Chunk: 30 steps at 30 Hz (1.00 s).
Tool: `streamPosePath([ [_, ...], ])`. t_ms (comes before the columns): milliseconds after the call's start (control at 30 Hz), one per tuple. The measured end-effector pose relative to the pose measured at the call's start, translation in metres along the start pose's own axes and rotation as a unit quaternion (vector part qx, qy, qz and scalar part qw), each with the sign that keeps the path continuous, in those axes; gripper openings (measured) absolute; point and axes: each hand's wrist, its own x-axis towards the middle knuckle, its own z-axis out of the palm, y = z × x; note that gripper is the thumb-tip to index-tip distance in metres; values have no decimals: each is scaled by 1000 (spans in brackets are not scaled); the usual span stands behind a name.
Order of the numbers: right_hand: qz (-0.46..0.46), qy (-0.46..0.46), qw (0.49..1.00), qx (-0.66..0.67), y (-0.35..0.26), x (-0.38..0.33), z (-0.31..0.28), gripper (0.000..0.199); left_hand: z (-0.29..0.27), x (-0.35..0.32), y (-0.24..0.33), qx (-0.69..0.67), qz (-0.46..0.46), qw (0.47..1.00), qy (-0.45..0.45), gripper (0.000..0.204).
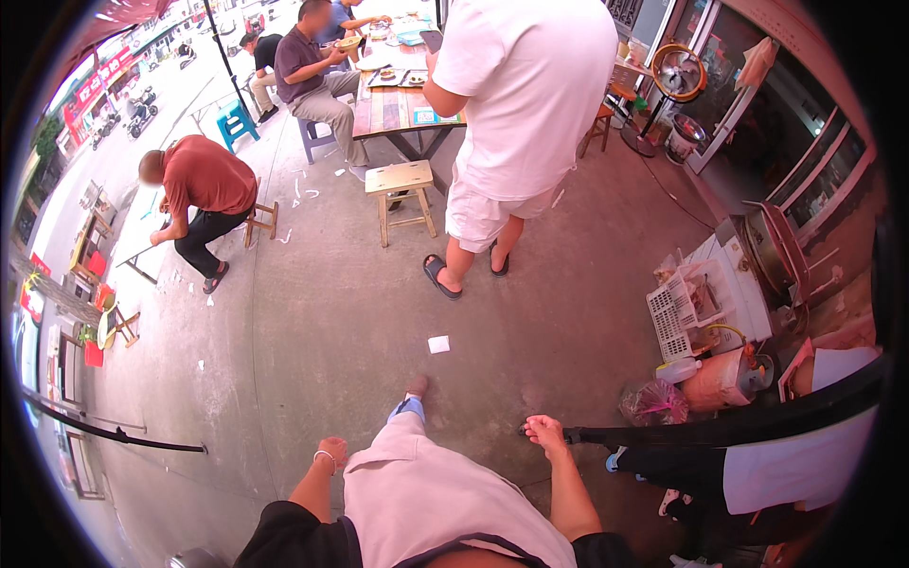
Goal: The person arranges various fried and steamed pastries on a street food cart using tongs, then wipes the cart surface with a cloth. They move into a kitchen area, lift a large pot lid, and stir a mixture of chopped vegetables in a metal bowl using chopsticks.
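My left hand (331,452), with a white band at the wrist, hangs beside the pale apron (426,483) I wear. Its fingers are loosely curled, and nothing shows in them. My right hand (544,433) is raised a little on the other side of the apron, fingers closed. A long black strap (663,434) runs in from the right edge to this hand, and a dark tip shows on the hand's far side. Whether the fingers grip the strap is hidden. One foot (417,386) of mine is forward on the concrete floor.
Ahead lies a white paper (438,345) on the floor. Beyond stand a person in white (521,95), a wooden stool (398,180) and a table (374,118) with seated diners. Another person (204,180) sits at left. Right: white crates (674,312), a plastic bag (653,402), a fan (679,73).
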Motion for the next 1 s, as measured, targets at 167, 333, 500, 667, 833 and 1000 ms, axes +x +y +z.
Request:
streamPosePath([
  [167, 108, 123, 983, 86, -1, 38, -8, 13, -27, 51, 98, 153, 63, 985, -46, 22],
  [333, 161, 193, 963, 101, -22, 40, -15, 14, -35, 141, 213, 55, 54, 995, -60, 21],
  [500, 167, 173, 965, 105, -48, 59, -26, 13, -5, 168, 333, 141, 96, 983, -68, 22],
  [667, 180, 162, 962, 123, -45, 113, -82, 14, 77, 162, 398, 169, 112, 972, -116, 23],
  [833, 166, 171, 957, 163, -11, 199, -178, 12, 166, 137, 432, 256, 95, 951, -144, 24],
  [1000, 250, 170, 943, 140, -44, 248, -291, 11, 233, 57, 499, 457, 197, 814, -299, 26],
])
